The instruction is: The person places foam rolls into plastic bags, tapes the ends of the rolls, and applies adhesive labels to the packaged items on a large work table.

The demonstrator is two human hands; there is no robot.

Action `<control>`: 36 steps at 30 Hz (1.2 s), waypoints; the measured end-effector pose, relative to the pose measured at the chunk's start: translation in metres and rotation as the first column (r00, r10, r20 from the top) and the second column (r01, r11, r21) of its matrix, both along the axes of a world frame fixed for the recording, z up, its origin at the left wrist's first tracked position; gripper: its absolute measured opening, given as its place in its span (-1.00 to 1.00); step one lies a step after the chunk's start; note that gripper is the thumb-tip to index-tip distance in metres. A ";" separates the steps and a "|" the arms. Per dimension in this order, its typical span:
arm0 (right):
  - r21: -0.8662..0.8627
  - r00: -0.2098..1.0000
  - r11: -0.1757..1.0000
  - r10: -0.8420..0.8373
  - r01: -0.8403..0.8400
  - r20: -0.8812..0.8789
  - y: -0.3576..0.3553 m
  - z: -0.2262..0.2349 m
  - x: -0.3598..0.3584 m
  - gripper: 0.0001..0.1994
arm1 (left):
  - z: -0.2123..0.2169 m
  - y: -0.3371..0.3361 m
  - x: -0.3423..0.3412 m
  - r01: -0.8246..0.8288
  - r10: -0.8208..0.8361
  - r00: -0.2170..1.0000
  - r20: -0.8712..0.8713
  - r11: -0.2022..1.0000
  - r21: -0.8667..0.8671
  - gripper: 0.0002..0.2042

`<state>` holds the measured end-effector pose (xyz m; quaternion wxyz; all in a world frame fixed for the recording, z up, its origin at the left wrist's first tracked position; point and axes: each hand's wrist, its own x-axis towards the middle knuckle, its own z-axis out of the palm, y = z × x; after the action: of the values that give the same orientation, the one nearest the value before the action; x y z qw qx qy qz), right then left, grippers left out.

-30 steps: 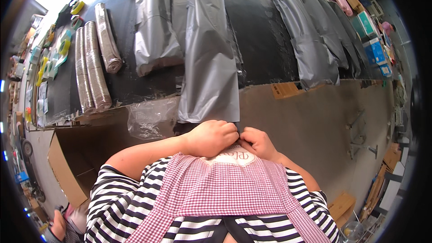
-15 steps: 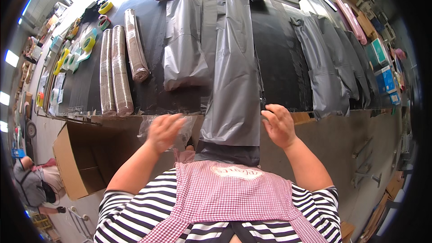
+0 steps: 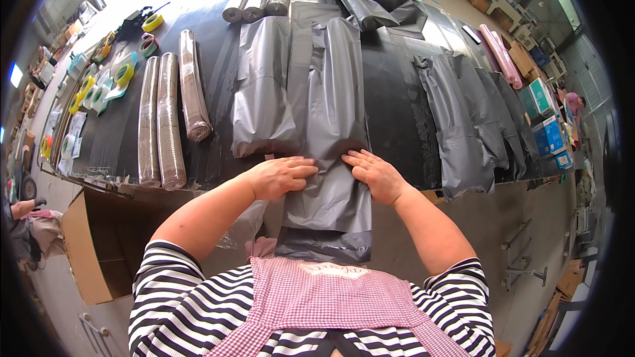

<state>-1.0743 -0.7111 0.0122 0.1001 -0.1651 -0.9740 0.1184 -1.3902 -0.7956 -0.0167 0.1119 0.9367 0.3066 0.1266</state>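
Left hand, right hand flat, fingertips near.

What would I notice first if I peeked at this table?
Probably the two bare hands, the left hand and the right hand, pressed flat side by side on a long grey plastic bag in the middle of the black table. To the left lie brown wrapped rolls, and past them colourful tape rolls near the table's edge.

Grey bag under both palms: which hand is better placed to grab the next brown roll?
Left, probably. The left hand lies on the grey bag nearer the brown rolls; the right hand would cross over.
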 end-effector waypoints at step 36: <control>-0.896 0.299 0.394 -0.897 0.203 -0.326 0.005 0.012 -0.034 -0.67 | -0.026 0.017 0.043 -0.094 0.791 -0.246 0.560 0.555 -0.826 -0.91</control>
<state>-1.1079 -0.7063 0.0247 0.4870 -0.4822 -0.5325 0.4968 -1.3468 -0.7786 -0.0424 0.4609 0.2865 0.4983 0.6762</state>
